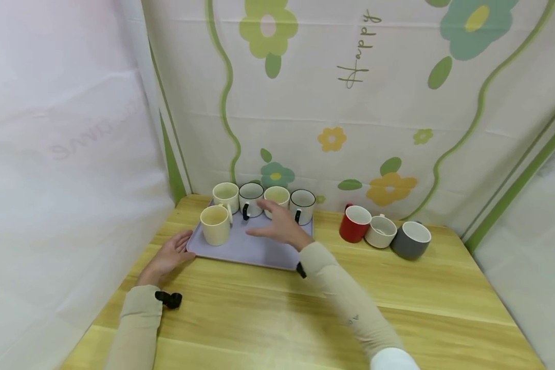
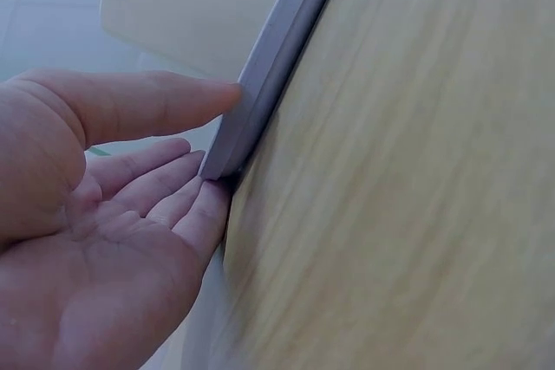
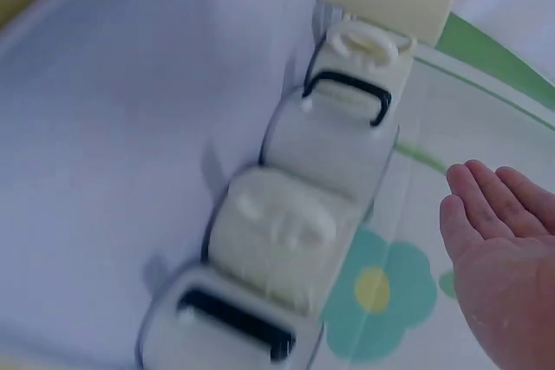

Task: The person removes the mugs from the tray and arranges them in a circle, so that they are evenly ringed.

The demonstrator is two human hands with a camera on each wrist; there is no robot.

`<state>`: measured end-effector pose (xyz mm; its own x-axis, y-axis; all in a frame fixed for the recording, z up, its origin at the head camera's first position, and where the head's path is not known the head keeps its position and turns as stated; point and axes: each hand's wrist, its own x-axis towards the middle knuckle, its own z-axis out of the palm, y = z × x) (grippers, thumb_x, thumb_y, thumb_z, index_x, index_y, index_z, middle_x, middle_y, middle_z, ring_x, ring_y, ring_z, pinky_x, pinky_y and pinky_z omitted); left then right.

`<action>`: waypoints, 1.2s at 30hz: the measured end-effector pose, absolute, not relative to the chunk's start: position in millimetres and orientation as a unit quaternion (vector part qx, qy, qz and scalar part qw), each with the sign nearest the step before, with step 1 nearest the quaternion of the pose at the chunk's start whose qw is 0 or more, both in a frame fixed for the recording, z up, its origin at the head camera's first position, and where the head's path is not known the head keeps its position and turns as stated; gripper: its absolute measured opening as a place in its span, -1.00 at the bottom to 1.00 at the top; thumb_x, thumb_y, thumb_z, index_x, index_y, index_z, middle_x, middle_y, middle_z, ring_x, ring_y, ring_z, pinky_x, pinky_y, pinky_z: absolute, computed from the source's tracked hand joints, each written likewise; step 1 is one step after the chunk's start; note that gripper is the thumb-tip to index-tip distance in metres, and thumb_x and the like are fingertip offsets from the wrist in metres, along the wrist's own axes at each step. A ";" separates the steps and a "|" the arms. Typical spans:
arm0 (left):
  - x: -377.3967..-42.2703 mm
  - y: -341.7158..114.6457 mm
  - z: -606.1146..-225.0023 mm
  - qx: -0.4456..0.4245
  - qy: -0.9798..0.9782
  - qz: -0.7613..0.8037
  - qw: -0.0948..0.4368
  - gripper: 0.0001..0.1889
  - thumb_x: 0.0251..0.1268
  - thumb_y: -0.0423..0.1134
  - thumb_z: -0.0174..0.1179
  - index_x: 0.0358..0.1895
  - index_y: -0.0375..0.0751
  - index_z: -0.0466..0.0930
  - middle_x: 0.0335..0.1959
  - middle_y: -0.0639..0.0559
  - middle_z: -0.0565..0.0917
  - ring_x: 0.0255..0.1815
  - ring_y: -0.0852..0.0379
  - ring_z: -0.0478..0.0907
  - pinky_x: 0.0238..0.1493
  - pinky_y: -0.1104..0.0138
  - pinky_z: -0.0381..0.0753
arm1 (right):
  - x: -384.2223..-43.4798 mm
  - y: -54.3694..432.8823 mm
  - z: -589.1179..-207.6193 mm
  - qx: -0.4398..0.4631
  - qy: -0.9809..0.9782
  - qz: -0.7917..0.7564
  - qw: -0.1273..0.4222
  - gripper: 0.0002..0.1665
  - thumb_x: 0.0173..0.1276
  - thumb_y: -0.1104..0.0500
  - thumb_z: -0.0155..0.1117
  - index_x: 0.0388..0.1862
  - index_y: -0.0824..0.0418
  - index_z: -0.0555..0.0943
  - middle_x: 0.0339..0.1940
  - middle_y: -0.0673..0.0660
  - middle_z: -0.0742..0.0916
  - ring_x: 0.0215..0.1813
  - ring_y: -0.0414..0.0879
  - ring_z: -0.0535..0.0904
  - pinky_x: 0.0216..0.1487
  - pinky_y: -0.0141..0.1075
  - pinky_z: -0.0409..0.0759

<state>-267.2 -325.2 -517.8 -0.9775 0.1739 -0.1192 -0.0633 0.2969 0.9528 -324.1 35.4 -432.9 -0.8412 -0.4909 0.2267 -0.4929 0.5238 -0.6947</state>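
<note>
A lilac tray (image 1: 254,250) lies on the table and bears several mugs. Its back row has a cream mug (image 1: 225,192), a white mug with black rim and handle (image 1: 252,192), another cream mug (image 1: 276,195) and a second black-rimmed white mug (image 1: 303,199). One more cream mug (image 1: 215,229) stands in front at the left. At the tray's left front corner, my left hand (image 1: 168,255) touches the rim with thumb and extended fingers, as the left wrist view shows. My right hand (image 1: 281,225) hovers over the tray, fingers extended, holding nothing.
Right of the tray on the wooden table (image 1: 240,313) stand a red mug (image 1: 353,228), a low white cup (image 1: 379,234) and a dark grey mug (image 1: 409,244). A flower-print curtain (image 1: 296,103) rises behind them, with white cloth at both sides.
</note>
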 end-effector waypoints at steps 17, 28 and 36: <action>-264.7 -322.9 -517.6 0.045 0.796 0.596 0.100 -0.10 0.50 -0.53 0.17 0.70 -0.46 -0.23 0.72 -0.50 -0.08 0.74 -0.45 -0.13 0.75 -0.21 -0.02 | -328.6 -69.0 -462.5 0.250 -0.864 0.436 -0.019 0.12 0.14 -0.21 0.68 0.60 0.08 0.39 0.46 0.09 0.64 0.46 0.03 0.56 0.49 0.01 0.60; -266.0 -324.1 -514.9 0.047 0.799 0.591 0.100 -0.11 0.50 -0.51 0.17 0.70 -0.46 -0.21 0.72 -0.49 -0.08 0.74 -0.45 -0.14 0.75 -0.22 -0.02 | -325.5 -96.7 -471.0 0.200 -0.869 0.450 0.045 -0.02 0.14 -0.16 0.71 0.46 0.18 0.52 0.17 0.11 0.76 0.18 -0.02 0.68 0.19 -0.17 0.70; -265.2 -322.7 -515.7 0.043 0.801 0.589 0.102 -0.12 0.51 -0.52 0.15 0.71 -0.45 -0.22 0.72 -0.48 -0.09 0.75 -0.43 -0.15 0.76 -0.21 -0.03 | -325.1 -102.7 -479.5 0.170 -0.883 0.424 0.112 -0.09 0.03 -0.17 0.76 0.30 0.19 0.63 0.10 0.08 0.81 0.15 -0.02 0.73 0.19 -0.20 0.74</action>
<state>-265.2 -322.7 -515.7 -0.9753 0.1897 -0.1133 -0.0515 0.3032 0.9515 -325.1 -102.7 -479.5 -0.9173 -0.2046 0.3417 -0.3946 0.5831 -0.7101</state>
